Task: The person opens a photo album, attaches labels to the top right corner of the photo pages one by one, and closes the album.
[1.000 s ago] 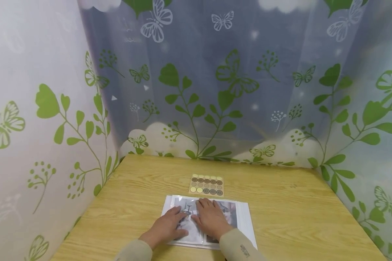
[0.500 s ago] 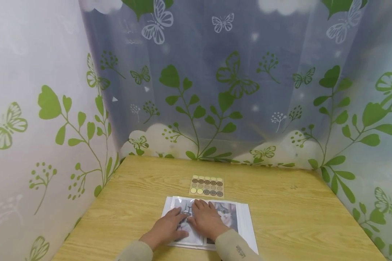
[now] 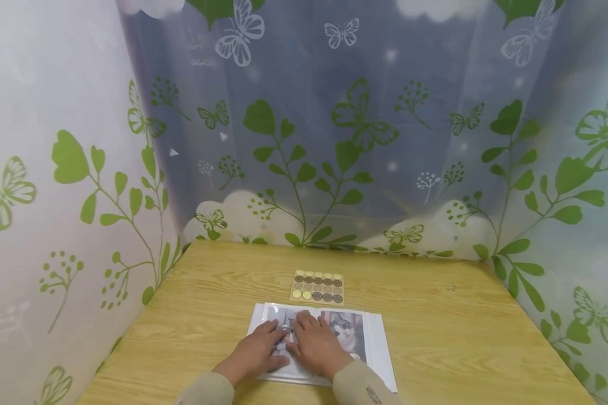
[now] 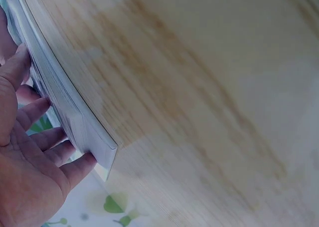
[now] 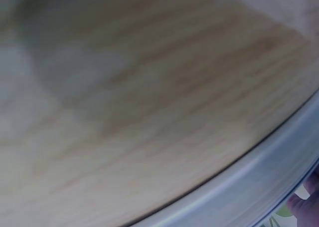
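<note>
- One tabletop (image 3: 436, 337) is carrying everything, largely bare beyond the fingers.
- One clear photo sleeve (image 3: 380, 349) is lying flat under both palms; judging by this, the smoothing is underway, sealing not begun.
- One sticker sheet (image 3: 317, 287) is sitting untouched just beyond the fingertips.
- Two hands, left hand (image 3: 255, 354) and right hand (image 3: 316, 347), are pressing down, fingers straight and close together.

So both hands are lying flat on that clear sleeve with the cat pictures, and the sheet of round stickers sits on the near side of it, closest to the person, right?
Not quite. The sheet of round stickers lies on the far side of the clear sleeve, toward the curtain, not nearest the person. The head view shows this. The rest holds: the left hand and right hand both lie flat on the sleeve.
</note>
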Demonstrator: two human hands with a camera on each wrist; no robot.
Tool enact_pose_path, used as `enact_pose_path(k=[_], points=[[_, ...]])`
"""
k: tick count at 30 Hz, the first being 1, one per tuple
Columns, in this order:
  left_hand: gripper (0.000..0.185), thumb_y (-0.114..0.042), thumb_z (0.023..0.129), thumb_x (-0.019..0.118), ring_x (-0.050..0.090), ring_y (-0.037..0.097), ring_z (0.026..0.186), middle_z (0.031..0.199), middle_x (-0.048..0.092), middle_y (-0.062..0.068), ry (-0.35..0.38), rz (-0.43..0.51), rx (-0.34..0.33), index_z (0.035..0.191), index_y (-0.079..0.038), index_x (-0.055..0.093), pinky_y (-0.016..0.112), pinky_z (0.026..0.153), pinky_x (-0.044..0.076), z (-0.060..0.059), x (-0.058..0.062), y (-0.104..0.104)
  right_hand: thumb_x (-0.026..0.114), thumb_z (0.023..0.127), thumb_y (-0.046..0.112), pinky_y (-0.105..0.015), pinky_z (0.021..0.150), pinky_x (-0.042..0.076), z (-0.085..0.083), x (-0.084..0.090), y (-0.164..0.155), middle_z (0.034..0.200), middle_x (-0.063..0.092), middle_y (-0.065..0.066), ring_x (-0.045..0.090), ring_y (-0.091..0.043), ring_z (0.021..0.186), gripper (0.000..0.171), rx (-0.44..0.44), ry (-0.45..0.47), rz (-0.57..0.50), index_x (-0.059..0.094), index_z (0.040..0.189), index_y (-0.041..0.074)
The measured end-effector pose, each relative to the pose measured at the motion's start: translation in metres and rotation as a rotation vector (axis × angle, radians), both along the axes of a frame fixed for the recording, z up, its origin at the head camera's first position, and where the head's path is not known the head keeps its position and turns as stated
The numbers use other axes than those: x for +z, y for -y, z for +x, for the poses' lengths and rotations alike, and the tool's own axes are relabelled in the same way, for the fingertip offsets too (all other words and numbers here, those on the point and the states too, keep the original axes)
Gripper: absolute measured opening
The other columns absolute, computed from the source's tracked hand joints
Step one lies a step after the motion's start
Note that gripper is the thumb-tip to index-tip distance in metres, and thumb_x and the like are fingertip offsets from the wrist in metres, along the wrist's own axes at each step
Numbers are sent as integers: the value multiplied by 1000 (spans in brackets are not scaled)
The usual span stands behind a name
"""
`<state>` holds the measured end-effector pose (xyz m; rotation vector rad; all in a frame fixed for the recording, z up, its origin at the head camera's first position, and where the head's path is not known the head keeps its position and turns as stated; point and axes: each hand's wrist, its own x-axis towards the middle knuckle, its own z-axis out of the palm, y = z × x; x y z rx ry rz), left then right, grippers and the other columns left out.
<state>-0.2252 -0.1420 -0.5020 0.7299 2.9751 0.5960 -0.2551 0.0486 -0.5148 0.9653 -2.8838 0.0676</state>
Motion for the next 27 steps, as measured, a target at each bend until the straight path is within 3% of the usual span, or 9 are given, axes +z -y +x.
enact_pose_path(k=[13,27], points=[[65,-39,85,75,41,45,134,144,45,27,-6,9,4,136,-3,57,60,104,40,0,1,-1,46,102,45,-51,113,33,3,0,-11,151,43,-12,39,-28,139,57,8,-43,12,50,143,6],[64,-41,85,75,41,44,135,145,45,26,15,10,17,136,-5,58,60,105,38,0,-2,-2,43,103,44,-52,114,30,0,2,-29,149,46,-11,41,-32,138,56,-43,15,-12,49,144,6]])
